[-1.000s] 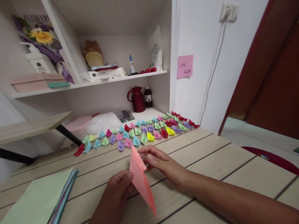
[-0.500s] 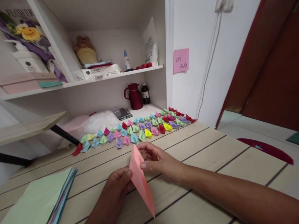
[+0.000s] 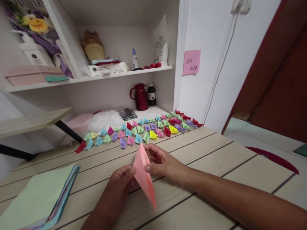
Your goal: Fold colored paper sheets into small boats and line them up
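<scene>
A folded sheet of salmon-pink paper (image 3: 143,174) is held up between both hands above the wooden table (image 3: 192,204). It has a pointed top and a long tapering lower corner. My left hand (image 3: 122,182) pinches its left side, thumb on the near face. On the other side my right hand (image 3: 159,163) grips it with the thumb against the paper and the fingers curled behind, partly hidden. Beyond the hands, several small folded paper boats (image 3: 146,136) in many colours stand in rows along the back of the table.
A stack of coloured paper (image 3: 35,198) lies at the left front, below a small raised wooden stand (image 3: 35,121). White shelves hold a dark red jug (image 3: 141,98), a dark bottle (image 3: 152,95) and a plastic bag (image 3: 105,120). A pink note (image 3: 191,62) sticks to the wall.
The view has shifted slightly. The folded paper's lower corner has swung up and looks shorter, and the paper's right edge shows a wider opening. Both hands keep their hold.
</scene>
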A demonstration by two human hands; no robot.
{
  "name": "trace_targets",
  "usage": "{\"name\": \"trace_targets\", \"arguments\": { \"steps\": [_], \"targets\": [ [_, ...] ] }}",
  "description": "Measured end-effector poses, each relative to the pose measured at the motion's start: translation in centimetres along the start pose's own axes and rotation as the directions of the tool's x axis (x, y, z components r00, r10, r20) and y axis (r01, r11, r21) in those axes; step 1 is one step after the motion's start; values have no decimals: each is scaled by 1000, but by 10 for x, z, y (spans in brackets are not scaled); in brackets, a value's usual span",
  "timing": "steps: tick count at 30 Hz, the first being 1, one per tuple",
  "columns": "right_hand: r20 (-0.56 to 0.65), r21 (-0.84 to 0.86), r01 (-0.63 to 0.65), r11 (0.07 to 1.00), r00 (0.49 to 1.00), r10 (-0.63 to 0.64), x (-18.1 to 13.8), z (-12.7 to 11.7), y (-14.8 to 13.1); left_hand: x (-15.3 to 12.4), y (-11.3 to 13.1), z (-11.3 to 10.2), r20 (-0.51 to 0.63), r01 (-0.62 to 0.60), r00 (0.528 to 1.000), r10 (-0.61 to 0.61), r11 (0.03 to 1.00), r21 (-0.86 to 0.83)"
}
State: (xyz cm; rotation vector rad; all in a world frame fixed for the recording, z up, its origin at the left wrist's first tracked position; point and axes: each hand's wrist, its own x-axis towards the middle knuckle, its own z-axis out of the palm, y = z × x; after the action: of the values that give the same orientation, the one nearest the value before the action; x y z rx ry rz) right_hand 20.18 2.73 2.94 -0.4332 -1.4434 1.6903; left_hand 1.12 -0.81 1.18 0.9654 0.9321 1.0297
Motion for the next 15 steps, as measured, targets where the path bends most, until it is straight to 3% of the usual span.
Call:
{"name": "trace_targets", "arguments": {
  "steps": [3,7,13,15],
  "targets": [
    [-73,-137,-9,991,997,-1,0,-2,1,1,-1,0,-59,-8,998,12,997,75],
    [-164,-328,-32,944,986,-23,1,-6,2,0,1,3,-54,-6,998,20,970,242],
    [-168,-289,-68,955,986,20,3,-11,12,0,5,11,-61,-38,996,67,920,389],
    [-170,-352,-72,933,985,12,2,-13,18,3,0,10,-60,-58,994,87,921,384]
  ]
}}
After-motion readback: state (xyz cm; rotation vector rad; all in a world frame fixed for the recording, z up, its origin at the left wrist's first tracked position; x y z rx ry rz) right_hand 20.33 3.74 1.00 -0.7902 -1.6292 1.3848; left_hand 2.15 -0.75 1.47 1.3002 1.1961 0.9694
